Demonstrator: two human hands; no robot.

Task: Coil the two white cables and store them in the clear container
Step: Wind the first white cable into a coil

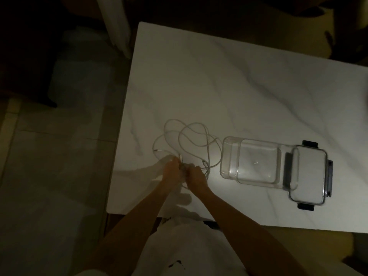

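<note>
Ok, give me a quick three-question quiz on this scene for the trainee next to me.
1. Multiple choice: relative to the container, the lid is A) clipped on top, B) off, at its right end, C) on the floor.
2. True or false: one of the cables already lies in the container.
3. What do the left hand and right hand grip?
Key: 1 B; 2 false; 3 the cables, lying tangled on the table.
</note>
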